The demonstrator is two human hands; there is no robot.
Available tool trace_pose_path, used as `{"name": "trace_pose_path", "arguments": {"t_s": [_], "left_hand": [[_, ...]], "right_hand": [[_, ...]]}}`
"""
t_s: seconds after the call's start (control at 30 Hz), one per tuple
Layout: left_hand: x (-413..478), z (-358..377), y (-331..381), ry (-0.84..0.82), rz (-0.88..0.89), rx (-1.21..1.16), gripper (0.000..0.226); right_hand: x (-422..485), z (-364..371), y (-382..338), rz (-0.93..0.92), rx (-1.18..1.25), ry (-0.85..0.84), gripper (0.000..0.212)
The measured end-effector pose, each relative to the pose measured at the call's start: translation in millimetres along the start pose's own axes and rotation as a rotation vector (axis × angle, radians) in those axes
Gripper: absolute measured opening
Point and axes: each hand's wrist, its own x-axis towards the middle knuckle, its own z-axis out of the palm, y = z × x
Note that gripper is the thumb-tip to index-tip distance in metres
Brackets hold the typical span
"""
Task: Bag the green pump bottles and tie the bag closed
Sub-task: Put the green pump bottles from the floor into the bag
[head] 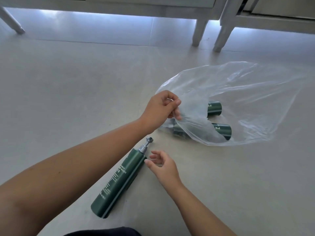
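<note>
- Left hand (162,106): fingers and thumb curled, pinching the near edge of the clear plastic bag (247,92) and holding that edge up off the floor (68,99). The forearm reaches in from the lower left.
- Right hand (162,163): grasps nothing. Fingers loosely curved and spread, palm facing left. The thumb tip sits at the shoulder of the loose bottle (119,181); cannot tell whether it touches or is just beside it.
- Loose bottle: green, with white lettering, lying on its side on the floor between the 2 forearms. Its grey pump head (148,141) points up-frame toward the bag and lies just short of the bag's lower edge, outside it.
- Bag: lies on the floor to the right of the left hand, billowed and translucent.
- Bag contents: 2 green pump bottles on their sides, roughly parallel. The upper bottle (214,108) and lower bottle (223,131) have their flat ends to the right. Their pump ends, to the left, are blurred behind folds of film under the left hand.
- Surroundings: pale furniture legs (198,33) stand at the top of the frame, well apart from the bag. A dark garment (105,232) shows at the bottom edge.
</note>
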Motion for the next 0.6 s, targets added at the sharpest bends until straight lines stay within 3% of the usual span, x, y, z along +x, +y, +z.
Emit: {"name": "trace_pose_path", "arguments": {"t_s": [0.3,0.6], "left_hand": [[-5,-6,1,-0.046,0.000,-0.043,0.017],[-10,-12,-3,-0.060,-0.005,-0.033,0.018]], "right_hand": [[-12,74,13,0.143,0.068,0.330,0.072],[-7,111,22,0.200,0.085,0.473,0.082]]}}
